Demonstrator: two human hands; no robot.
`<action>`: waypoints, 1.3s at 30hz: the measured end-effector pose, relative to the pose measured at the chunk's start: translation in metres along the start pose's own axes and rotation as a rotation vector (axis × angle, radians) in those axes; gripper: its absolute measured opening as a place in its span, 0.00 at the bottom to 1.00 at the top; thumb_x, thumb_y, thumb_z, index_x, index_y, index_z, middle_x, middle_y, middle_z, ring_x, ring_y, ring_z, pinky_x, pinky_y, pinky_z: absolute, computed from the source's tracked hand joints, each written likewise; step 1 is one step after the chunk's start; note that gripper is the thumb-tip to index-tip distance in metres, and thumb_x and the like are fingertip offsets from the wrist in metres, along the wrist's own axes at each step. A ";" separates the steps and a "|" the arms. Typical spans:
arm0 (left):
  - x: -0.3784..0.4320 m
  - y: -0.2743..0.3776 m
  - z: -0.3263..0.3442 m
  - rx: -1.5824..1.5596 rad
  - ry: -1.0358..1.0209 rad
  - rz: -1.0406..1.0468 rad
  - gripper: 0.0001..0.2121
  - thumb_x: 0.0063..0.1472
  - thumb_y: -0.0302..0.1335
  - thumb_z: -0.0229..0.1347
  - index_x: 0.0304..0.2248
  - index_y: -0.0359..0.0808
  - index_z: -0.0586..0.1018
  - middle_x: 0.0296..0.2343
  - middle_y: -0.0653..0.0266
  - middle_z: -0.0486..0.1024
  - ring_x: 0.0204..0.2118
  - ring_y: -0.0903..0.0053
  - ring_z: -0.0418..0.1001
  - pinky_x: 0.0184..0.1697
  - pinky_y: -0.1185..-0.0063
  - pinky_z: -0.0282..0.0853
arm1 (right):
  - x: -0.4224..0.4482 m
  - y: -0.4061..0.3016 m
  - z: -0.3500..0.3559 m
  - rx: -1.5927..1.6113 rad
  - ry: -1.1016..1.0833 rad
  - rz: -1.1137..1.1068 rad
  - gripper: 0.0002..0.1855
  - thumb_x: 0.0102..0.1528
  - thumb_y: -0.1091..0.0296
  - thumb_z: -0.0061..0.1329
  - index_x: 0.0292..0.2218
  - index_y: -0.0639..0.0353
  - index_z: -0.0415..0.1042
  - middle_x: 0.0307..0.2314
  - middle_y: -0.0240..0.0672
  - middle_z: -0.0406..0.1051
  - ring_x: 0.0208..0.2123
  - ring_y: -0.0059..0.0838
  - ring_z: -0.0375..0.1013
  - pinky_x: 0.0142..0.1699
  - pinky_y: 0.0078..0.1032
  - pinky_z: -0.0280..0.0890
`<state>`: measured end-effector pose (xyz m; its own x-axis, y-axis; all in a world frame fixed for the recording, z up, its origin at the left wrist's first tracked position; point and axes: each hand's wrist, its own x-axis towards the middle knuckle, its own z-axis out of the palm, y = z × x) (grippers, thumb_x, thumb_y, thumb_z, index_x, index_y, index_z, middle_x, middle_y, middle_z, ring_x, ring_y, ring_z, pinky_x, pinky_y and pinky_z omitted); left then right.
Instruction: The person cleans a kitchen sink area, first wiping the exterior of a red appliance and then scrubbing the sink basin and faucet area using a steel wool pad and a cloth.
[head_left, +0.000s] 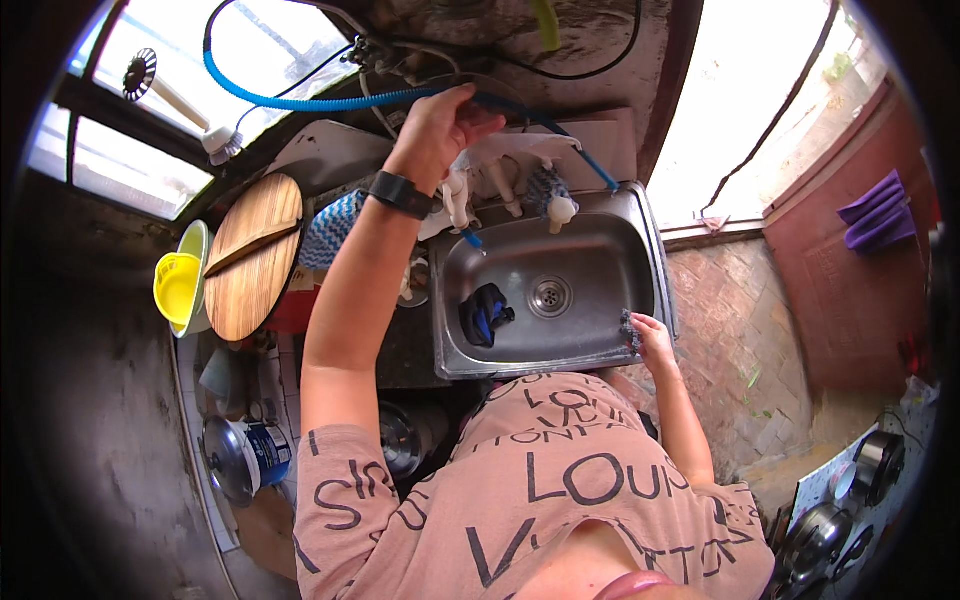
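Observation:
My left hand (454, 124) is raised at the wall behind the sink, at a blue corrugated hose (337, 101) and above a whitish piece of plastic or cloth (517, 144); its grip is partly hidden. My right hand (651, 341) holds a dark grey mesh scrubber (630, 331) at the right side of the stainless steel sink (600, 240). A dark and blue wet cloth (486, 313) lies crumpled in the left part of the basin, beside the drain strainer (550, 296). A white tap (559, 214) with patterned cloth around it stands at the back rim.
Left of the sink are a round wooden lid (255, 259), a yellow basin (177, 289) and a blue-white patterned cloth (334, 229). A brush (223, 142) hangs by the window. Metal pots (817, 532) stand at lower right. A purple cloth (881, 214) hangs on the door.

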<state>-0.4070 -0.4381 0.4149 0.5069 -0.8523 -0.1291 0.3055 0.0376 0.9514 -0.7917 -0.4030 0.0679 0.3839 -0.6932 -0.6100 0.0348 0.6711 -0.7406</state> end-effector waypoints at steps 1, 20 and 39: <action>-0.002 0.006 -0.011 -0.116 0.043 -0.179 0.14 0.58 0.27 0.51 0.34 0.20 0.67 0.27 0.47 0.73 0.26 0.62 0.76 0.27 0.77 0.76 | 0.003 0.001 -0.005 -0.011 -0.024 0.008 0.11 0.54 0.71 0.46 0.40 0.60 0.71 0.26 0.28 0.73 0.22 0.17 0.72 0.24 0.18 0.68; -0.120 -0.056 -0.143 1.159 0.608 0.793 0.08 0.49 0.19 0.50 0.32 0.32 0.75 0.27 0.56 0.73 0.36 0.64 0.69 0.38 0.73 0.66 | 0.019 -0.010 0.112 -0.150 -0.337 0.121 0.12 0.54 0.75 0.44 0.40 0.67 0.70 0.25 0.33 0.73 0.21 0.21 0.71 0.23 0.19 0.67; -0.077 -0.059 -0.243 1.564 0.561 0.563 0.28 0.49 0.39 0.60 0.47 0.35 0.67 0.32 0.51 0.66 0.35 0.58 0.67 0.37 0.69 0.66 | -0.012 0.025 0.168 -0.235 -0.248 0.151 0.13 0.54 0.75 0.43 0.41 0.70 0.68 0.25 0.32 0.71 0.22 0.19 0.70 0.26 0.16 0.66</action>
<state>-0.2684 -0.2479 0.3011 0.5643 -0.6330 0.5299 -0.8120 -0.5415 0.2178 -0.6406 -0.3334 0.1041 0.5815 -0.4865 -0.6521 -0.2410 0.6625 -0.7092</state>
